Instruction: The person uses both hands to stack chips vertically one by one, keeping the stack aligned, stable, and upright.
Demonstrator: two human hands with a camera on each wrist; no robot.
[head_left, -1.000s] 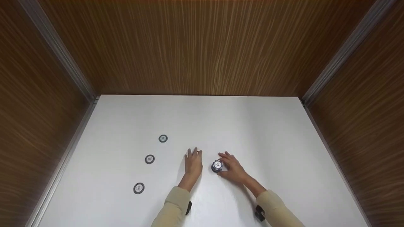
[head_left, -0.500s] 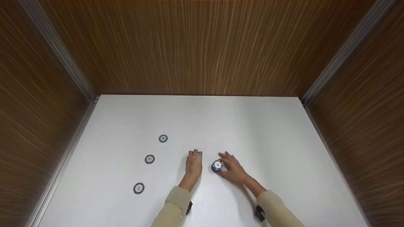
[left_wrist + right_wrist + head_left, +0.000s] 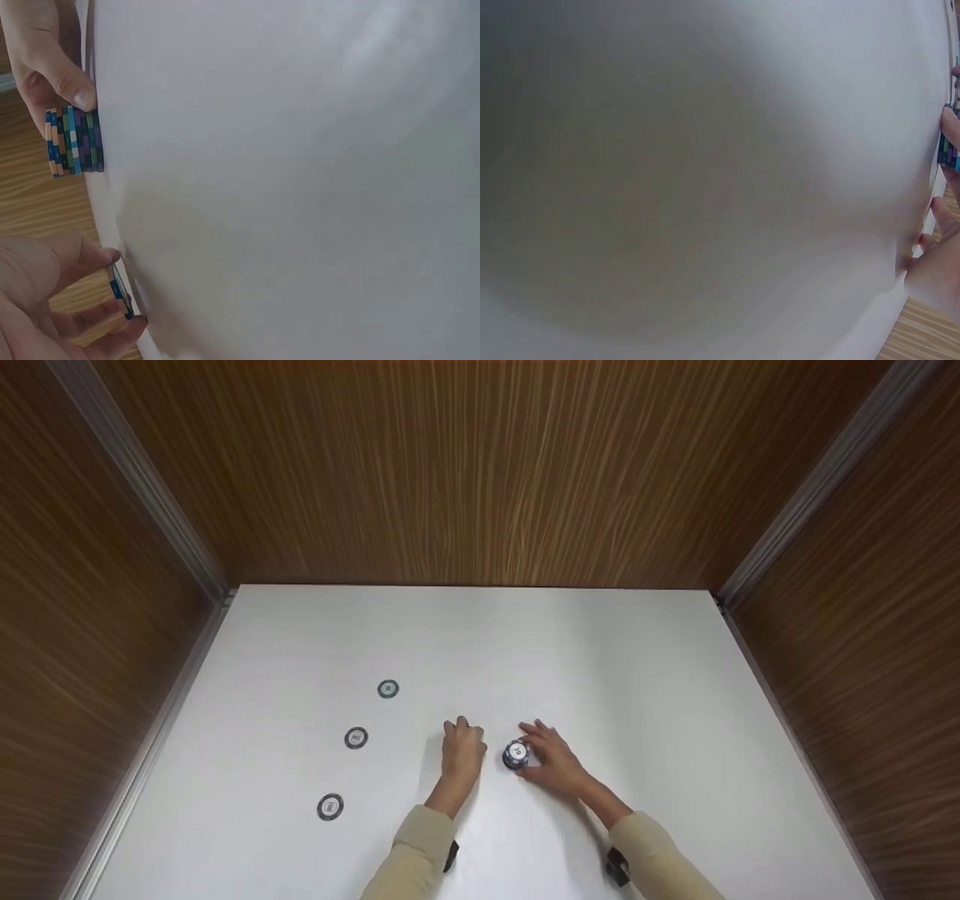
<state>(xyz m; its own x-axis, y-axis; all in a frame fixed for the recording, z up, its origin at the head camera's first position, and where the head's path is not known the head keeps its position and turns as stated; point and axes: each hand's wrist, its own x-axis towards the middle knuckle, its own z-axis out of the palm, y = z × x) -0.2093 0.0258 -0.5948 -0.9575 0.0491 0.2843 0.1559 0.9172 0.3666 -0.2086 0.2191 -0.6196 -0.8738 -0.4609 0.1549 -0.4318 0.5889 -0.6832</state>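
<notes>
In the head view my right hand (image 3: 553, 760) holds the side of a small stack of poker chips (image 3: 516, 753) standing on the white table. The left wrist view shows this stack from the side, with bands of several colors along its edge. My left hand (image 3: 462, 751) is a little left of the stack, low over the table. Between its thumb and fingers it pinches a single poker chip (image 3: 118, 292), on edge in the left wrist view; the head view hides that chip. At the right edge of the right wrist view, the stack (image 3: 949, 142) and right hand (image 3: 939, 270) are partly cut off.
Three separate dark-rimmed poker chips lie flat at the left: a far chip (image 3: 388, 689), a middle chip (image 3: 356, 738) and a near chip (image 3: 330, 807). Brown wood-grain panels (image 3: 480, 472) enclose the white table (image 3: 645, 660) at the back and both sides.
The left hand's fingers have gone from extended to curled, and the hand has shifted slightly. The right hand has stayed at the stack. The three flat chips have not moved.
</notes>
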